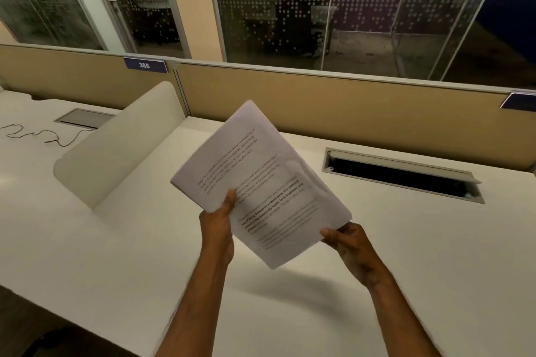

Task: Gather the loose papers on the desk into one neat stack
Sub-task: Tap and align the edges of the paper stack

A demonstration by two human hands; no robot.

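A bundle of white printed papers (261, 180) is held up in the air above the white desk (406, 255), tilted with one corner pointing away from me. My left hand (219, 220) grips its lower left edge, thumb on the top sheet. My right hand (346, 240) pinches the lower right corner. The sheets lie roughly together, edges slightly fanned. The papers cast a shadow on the desk below. No other loose sheet is visible on the desk.
An open cable slot (403, 175) is cut into the desk at the right. A cream side divider (121, 145) stands on the left, and beyond it a neighbouring desk carries a loose cable (43, 136). A tan partition (348, 107) runs along the back.
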